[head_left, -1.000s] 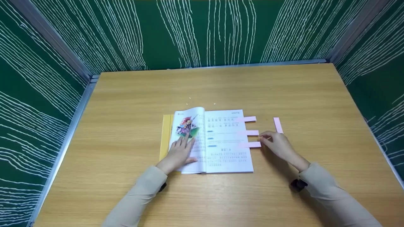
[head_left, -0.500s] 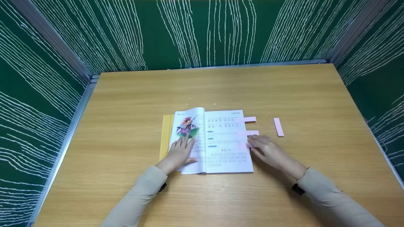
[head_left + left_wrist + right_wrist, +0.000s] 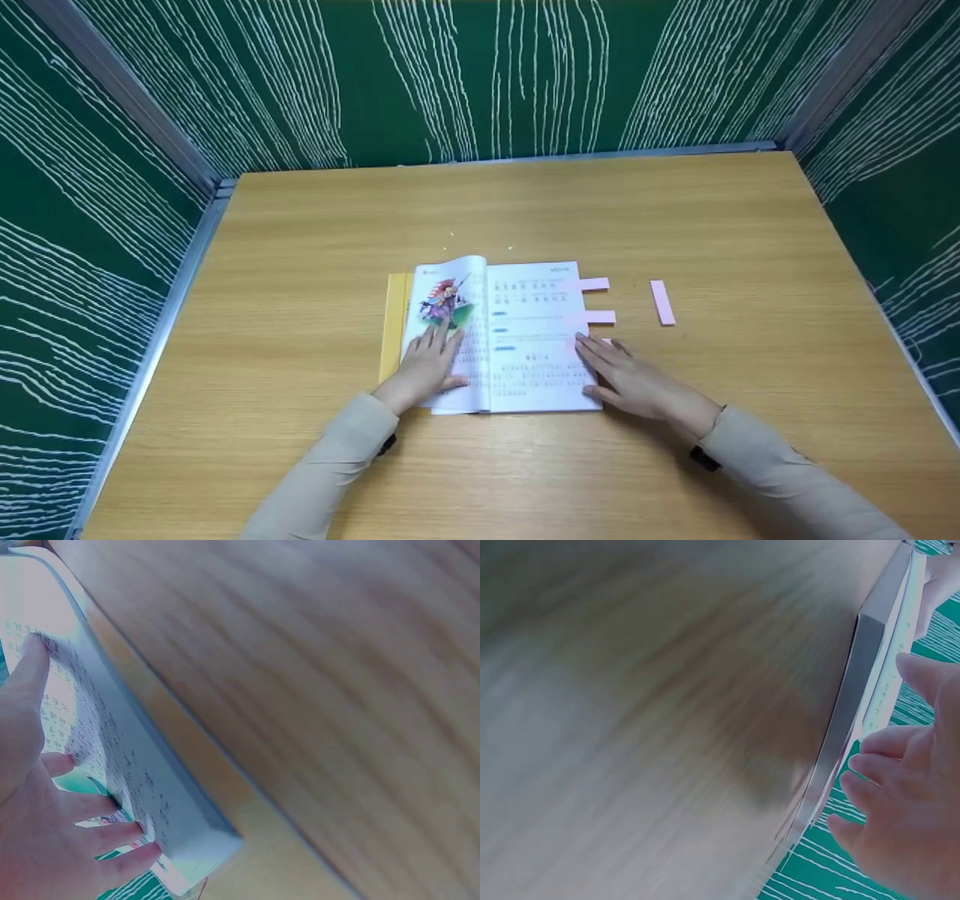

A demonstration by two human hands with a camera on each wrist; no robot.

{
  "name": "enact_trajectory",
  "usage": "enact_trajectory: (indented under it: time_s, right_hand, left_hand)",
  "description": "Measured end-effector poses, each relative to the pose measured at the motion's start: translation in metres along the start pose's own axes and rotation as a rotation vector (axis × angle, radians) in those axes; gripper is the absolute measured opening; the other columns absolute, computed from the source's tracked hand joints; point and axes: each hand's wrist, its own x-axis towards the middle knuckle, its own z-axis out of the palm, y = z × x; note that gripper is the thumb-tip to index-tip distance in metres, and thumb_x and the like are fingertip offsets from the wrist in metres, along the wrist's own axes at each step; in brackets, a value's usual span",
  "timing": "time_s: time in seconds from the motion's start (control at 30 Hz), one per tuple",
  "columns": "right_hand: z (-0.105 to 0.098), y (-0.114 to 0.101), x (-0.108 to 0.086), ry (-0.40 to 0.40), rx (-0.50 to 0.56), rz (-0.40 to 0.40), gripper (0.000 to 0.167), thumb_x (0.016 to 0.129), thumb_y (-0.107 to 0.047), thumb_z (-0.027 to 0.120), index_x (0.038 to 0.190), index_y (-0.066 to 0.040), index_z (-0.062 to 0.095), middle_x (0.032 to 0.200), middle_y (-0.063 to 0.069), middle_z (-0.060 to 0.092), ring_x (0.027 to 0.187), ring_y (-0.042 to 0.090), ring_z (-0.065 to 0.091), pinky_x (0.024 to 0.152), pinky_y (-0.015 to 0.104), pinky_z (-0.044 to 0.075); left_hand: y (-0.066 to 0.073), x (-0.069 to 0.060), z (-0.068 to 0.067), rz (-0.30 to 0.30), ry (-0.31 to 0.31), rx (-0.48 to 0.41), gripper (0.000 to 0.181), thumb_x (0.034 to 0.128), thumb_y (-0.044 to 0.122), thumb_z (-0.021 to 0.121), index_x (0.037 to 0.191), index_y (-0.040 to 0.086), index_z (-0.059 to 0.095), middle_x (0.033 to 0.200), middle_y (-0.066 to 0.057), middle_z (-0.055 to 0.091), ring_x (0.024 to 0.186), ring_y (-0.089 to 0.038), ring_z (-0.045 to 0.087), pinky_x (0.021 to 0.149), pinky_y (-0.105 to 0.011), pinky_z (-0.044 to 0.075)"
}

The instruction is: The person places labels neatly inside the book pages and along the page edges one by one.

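An open book [image 3: 536, 382] with printed text lies mid-table, a yellow cover [image 3: 394, 322] showing at its left. My left hand [image 3: 424, 371] rests with spread fingers on the left page, below a colourful picture [image 3: 445, 298]. Across the right page's outer edge lies my right hand [image 3: 630, 379], fingers extended. Beneath it is a pink sticky tab, mostly hidden. Above that hand, an upper pink tab [image 3: 595, 283] and a middle pink tab [image 3: 601, 316] stick out past the page edge. In the right wrist view, the right hand [image 3: 904, 780] appears beside the book's edge [image 3: 847, 705].
A loose pink strip [image 3: 662, 303] lies on the wooden table [image 3: 300, 240] to the right of the book. Tiny white scraps [image 3: 510, 247] are scattered above the book. Green panels [image 3: 480, 82] with white lines enclose the table's back and sides.
My right hand has gone from pinching near the lowest tab's outer end to lying flat on the page edge, moving left and downward. My left hand stays in place.
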Motion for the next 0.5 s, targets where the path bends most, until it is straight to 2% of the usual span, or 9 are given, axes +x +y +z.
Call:
enact_trajectory:
  time_s: [0.5]
  right_hand:
    - [0.0063,-0.0043,0.0055,-0.024,-0.024,0.003,0.066,0.091,-0.04,0.043,0.14,-0.001,0.02,0.146,0.01,0.018,0.132,0.028,0.018,0.106,0.049,0.012]
  left_hand:
    - [0.001,-0.0008,-0.0019,0.001,-0.023,0.004,0.081,0.0811,0.053,0.048,0.139,0.002,0.022,0.143,-0.026,0.011,0.126,-0.045,0.02,0.1,-0.054,0.023]
